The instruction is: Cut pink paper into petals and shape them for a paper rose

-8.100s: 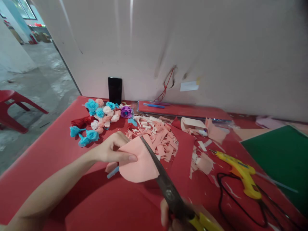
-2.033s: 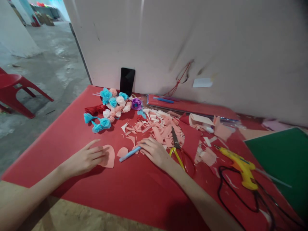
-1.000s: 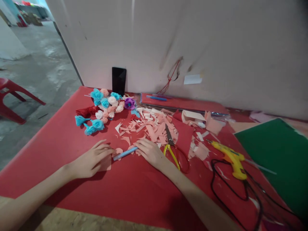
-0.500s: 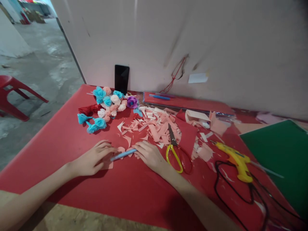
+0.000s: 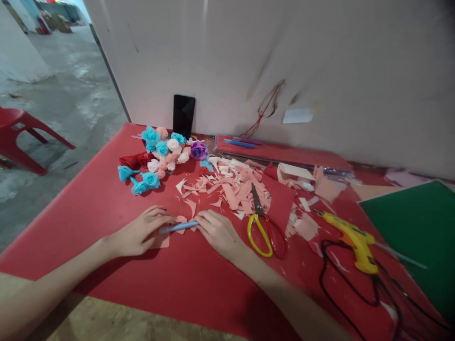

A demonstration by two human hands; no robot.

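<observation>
My left hand (image 5: 138,233) lies flat, fingers stretched over a pink paper petal (image 5: 162,241) on the red sheet (image 5: 185,284); its fingertips touch the left end of a thin blue stick (image 5: 179,227). My right hand (image 5: 219,233) rests just to the right, its fingertips pinched on the stick's right end. A second small pink petal (image 5: 181,219) lies under the stick. Scissors with a yellow and a red handle (image 5: 262,226) lie closed on the sheet beside my right wrist, and neither hand touches them.
A heap of pink paper scraps (image 5: 232,187) lies behind the hands. Paper flowers (image 5: 159,154) in blue, pink, white and purple lie at the back left, and a black phone (image 5: 184,116) leans on the wall. At the right are a yellow glue gun (image 5: 351,237) with a black cord (image 5: 337,289) and a green sheet (image 5: 415,227).
The scissors and cut pink piece were put down. Both hands now work low on the sheet. The blue stick has swung closer to level, its left end under my left fingertips.
</observation>
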